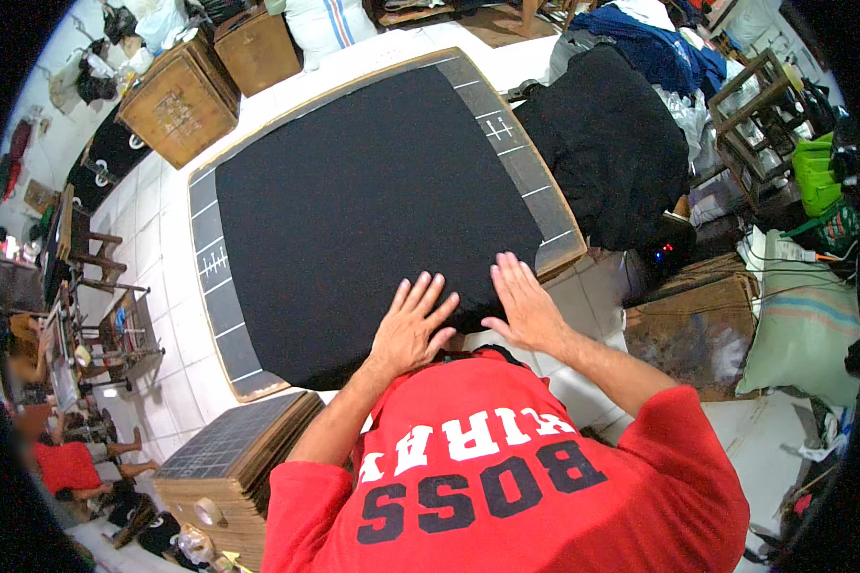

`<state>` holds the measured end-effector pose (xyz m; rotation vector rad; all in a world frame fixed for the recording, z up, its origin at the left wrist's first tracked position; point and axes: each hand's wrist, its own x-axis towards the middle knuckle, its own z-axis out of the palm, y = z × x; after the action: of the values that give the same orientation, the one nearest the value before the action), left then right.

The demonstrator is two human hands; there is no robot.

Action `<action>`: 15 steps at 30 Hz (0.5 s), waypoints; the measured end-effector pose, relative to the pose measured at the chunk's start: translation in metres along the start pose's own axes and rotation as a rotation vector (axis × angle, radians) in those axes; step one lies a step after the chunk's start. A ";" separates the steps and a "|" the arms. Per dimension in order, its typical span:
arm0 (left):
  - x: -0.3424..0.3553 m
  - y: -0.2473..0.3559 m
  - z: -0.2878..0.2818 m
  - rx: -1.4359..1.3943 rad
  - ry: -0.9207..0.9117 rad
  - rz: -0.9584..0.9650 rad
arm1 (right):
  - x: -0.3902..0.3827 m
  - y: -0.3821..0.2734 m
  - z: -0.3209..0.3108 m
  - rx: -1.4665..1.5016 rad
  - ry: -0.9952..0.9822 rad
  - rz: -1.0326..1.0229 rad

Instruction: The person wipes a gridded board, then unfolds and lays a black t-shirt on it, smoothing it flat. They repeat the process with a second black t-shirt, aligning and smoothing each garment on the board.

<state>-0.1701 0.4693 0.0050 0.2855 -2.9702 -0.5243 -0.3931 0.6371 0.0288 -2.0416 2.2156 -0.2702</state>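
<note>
Black fabric (373,181) is spread over a grey-topped board (222,296) with white chalk marks along its left and right sides. The cloth hangs over the board's near edge. My left hand (413,323) lies on the fabric at the near edge, fingers apart and pointing away from me. To its right, my right hand (526,301) rests flat near the cloth's near right corner, fingers stretched out and close together. Neither hand holds anything. Under the palms, the near edge of the cloth is partly hidden.
A stack of boards (239,458) with a tape roll (206,512) stands at the near left. Brown boxes (177,105) sit at the far left. A black cloth heap (602,143) and a wooden stool (750,115) are on the right. Another person (72,465) sits at the left.
</note>
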 end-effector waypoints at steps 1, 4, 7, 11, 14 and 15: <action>-0.003 -0.004 -0.002 -0.055 -0.013 0.072 | -0.005 -0.005 -0.001 -0.106 -0.034 0.094; -0.006 -0.015 -0.008 -0.451 -0.140 0.057 | 0.006 -0.009 0.000 -0.167 -0.057 0.319; 0.002 -0.013 -0.011 -0.260 0.106 0.016 | 0.045 -0.009 0.011 -0.043 0.269 0.290; -0.013 -0.010 -0.021 -0.293 -0.139 0.146 | 0.061 -0.024 0.024 -0.092 0.075 -0.019; -0.071 -0.021 -0.040 -0.614 0.010 0.086 | 0.028 -0.057 0.028 -0.093 -0.047 -0.087; -0.093 -0.032 -0.048 -0.661 0.191 0.101 | 0.013 -0.068 0.028 -0.145 -0.091 -0.053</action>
<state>-0.0673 0.4429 0.0312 0.1079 -2.4364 -1.3204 -0.3224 0.6177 0.0162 -2.1406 2.1882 -0.0207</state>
